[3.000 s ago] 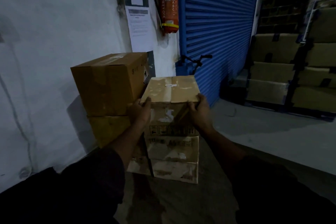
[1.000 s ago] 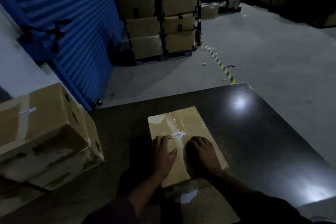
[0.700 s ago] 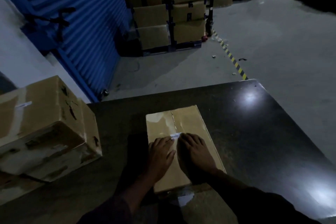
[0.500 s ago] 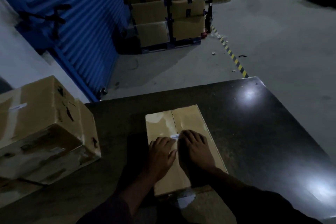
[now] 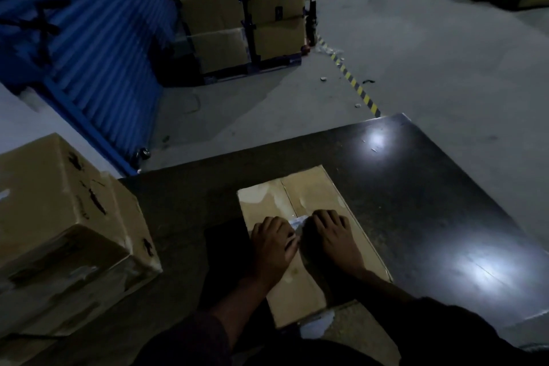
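A dim warehouse bay, seen from my head camera: I had the cardboard box (image 5: 315, 190) lying flat on the dark table (image 5: 430, 202), near its front edge and square to me, so that the taped centre seam ran straight away from my chest. That put the seam within reach of both hands, which I judged was why the box sat there and not on the stack of boxes (image 5: 62, 217) at my left.

My left hand (image 5: 274, 242) lay palm down on the lid, just left of the seam. Its fingers were close together and pressing the cardboard, by my reading to hold the box in place. My right hand (image 5: 335, 239) lay just right of the seam with its fingers side by side and bent at the knuckles, the tips down at a white tape scrap (image 5: 298, 220) between the two hands. The light was too poor for me to tell whether those tips pinched the scrap or only pressed on it.

I judged the work to be at its start, with the seam closed and the tape to be picked loose. Behind the table stood the blue roller shutter (image 5: 89, 38) and strapped boxes on a pallet (image 5: 237, 24), and a striped floor line (image 5: 356, 89) ran across the concrete
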`<state>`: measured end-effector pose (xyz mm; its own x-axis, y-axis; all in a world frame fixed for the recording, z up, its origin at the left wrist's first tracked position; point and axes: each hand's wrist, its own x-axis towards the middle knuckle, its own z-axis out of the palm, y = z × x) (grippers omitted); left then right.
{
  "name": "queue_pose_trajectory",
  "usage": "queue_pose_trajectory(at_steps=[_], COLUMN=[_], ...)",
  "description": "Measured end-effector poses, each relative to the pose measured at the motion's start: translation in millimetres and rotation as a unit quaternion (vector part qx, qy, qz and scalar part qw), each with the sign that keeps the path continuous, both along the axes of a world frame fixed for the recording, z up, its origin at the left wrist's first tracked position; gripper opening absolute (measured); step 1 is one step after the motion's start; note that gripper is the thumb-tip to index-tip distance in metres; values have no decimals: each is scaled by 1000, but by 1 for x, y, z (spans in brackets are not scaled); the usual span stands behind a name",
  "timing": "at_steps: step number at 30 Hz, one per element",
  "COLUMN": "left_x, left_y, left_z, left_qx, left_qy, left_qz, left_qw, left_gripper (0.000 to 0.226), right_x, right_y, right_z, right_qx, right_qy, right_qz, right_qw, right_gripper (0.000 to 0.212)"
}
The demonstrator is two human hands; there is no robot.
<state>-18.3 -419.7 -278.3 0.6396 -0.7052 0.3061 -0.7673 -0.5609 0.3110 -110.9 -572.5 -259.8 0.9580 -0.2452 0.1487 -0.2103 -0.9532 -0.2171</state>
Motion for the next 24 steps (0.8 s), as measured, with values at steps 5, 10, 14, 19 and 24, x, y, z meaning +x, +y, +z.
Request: queue_pose_trajectory(at_steps=[5,10,14,19,24], left_x=[1,3,4,4,3], left_y=[1,4,5,5,5], left_z=[-1,-2,-2,-3,-2], left_qx=[-4,-23,-36,-42,-51], left_qy=[-6,26,46,52,59], left_qz=[-20,-4,4,9,18], left_qw=[1000,999,998,998,997], left_gripper=[19,20,14,19,13], right_x=[0,2,-2,-2,-2], right_y=[7,9,13,14,17], right_z=[8,6,5,5,6], right_qx=[6,9,-5,4,7], right_qy=[17,38,12,14,9], right_qz=[-3,-36,-46,-70,-76], right_qw=[1000,999,999,997,997], right_gripper=[47,41,36,36,41])
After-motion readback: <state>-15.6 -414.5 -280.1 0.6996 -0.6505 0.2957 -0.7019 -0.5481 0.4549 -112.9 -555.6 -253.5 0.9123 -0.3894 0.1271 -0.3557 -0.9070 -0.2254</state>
